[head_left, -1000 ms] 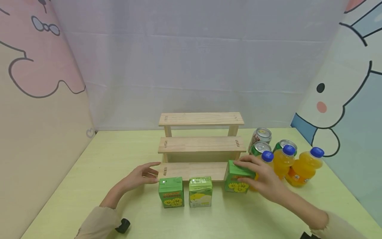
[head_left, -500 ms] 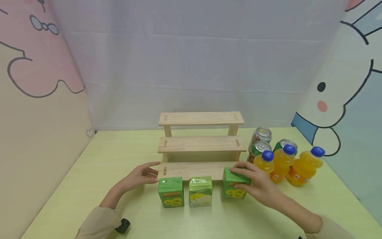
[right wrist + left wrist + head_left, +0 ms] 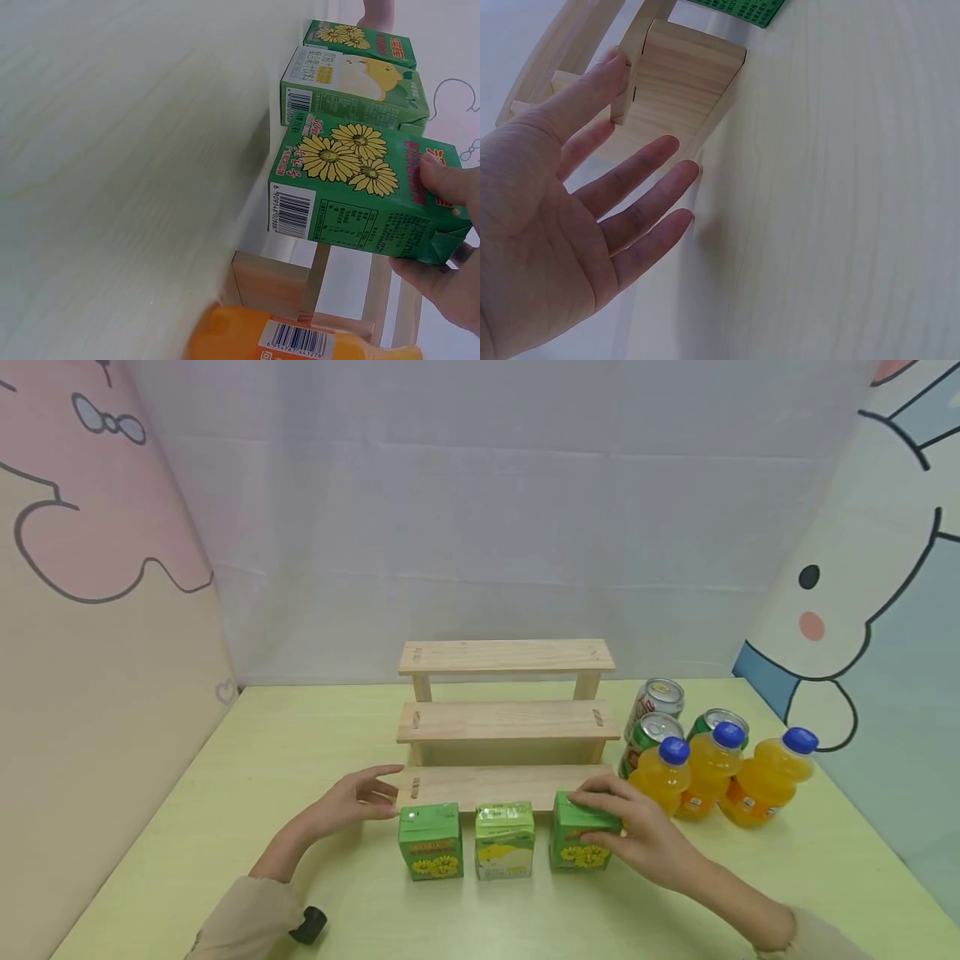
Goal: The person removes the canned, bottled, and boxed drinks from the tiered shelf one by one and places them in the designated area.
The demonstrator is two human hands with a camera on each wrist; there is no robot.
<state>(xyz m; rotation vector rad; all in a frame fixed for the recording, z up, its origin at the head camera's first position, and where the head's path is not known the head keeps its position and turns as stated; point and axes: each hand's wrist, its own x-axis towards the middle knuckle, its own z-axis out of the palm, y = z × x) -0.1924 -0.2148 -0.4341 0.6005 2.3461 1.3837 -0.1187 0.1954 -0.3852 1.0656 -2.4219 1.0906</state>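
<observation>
My right hand pinches a green drink carton with yellow flowers near its top, at the right front of the wooden three-step rack. In the right wrist view this carton is upright relative to the table; whether its base touches is hard to tell. Left of it stand a pale green carton with yellow fruit and another flowered green carton, in a row before the lowest step. My left hand, fingers spread and relaxed, is at the rack's left end; its thumb appears to touch the step's edge.
Right of the rack stand several orange drink bottles with blue caps. Behind them are cans. A white curtain hangs along the table's back edge, and printed panels flank both sides.
My right hand has brought the flowered carton leftward and down toward the front, closer to the pale green carton. The left hand has stayed in place.
</observation>
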